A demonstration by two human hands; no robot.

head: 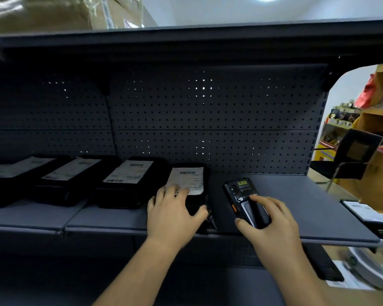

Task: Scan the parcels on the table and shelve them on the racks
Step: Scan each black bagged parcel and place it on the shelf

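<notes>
A black parcel (194, 171) with a white barcode label lies on the grey rack shelf (296, 206), rightmost in a row. My left hand (175, 213) grips its near end, fingers on the label and thumb round its right side. To its left lie three more black labelled parcels (131, 182) (73, 177) (13, 175). My right hand (270, 219) holds a black handheld scanner (243, 199), back side up, just above the shelf right of the parcel.
A dark pegboard back panel (208, 120) and an upper shelf (186, 40) bound the bay. A black chair (349, 160) and wooden shelving with goods (380, 120) stand at right. More parcels (363, 210) lie low at the right edge.
</notes>
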